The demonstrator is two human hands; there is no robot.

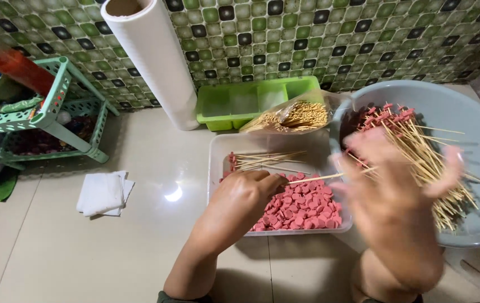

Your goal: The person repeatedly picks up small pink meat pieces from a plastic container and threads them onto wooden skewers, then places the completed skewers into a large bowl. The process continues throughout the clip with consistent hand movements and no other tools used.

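Two hands, one skewer in grip

Left hand (245, 193) pinches one thin bamboo skewer (314, 178) above the clear plastic tray (217, 151) of pink sausage slices (301, 206). Right hand (397, 179), blurred, fingers spread, hovers beside one grey round basin (475, 129) of loaded skewers.

Left hand (248, 193) pinches a bamboo skewer (315, 178) over pink sausage slices (301, 207); blurred right hand (391, 185) hovers open.

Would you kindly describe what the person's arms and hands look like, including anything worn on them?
Both forearms are bare, with no gloves, rings or watch visible. The left hand shows clearly; the right hand is motion-blurred. A dark green sleeve edge shows near the left elbow.
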